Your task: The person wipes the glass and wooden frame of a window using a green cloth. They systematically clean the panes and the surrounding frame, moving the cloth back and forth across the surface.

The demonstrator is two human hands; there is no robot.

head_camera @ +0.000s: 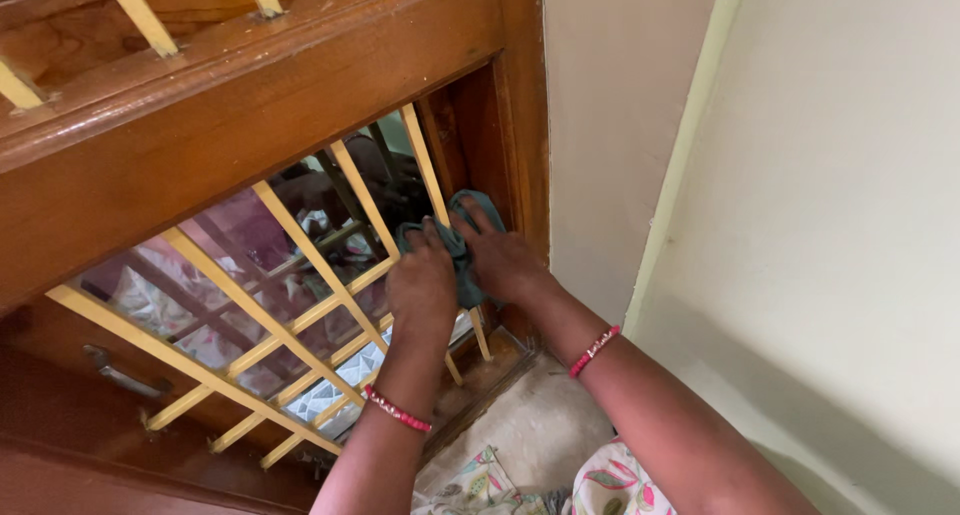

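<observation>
A grey-green cloth (463, 247) is bunched against the yellow bars of a window grille (300, 245), close to the right side of the brown wooden frame (520, 125). My left hand (422, 285) grips the cloth from the left, fingers curled over it. Pressing on the same cloth from the right is my right hand (500, 260), next to the frame's upright. Both wrists carry red bead bracelets. Part of the cloth is hidden under the hands.
Glass behind the grille reflects patterned fabric. A metal handle (125, 375) sits on the lower wooden frame at the left. A cream wall (800, 225) fills the right side. Below are a stone sill (540, 425) and floral clothing.
</observation>
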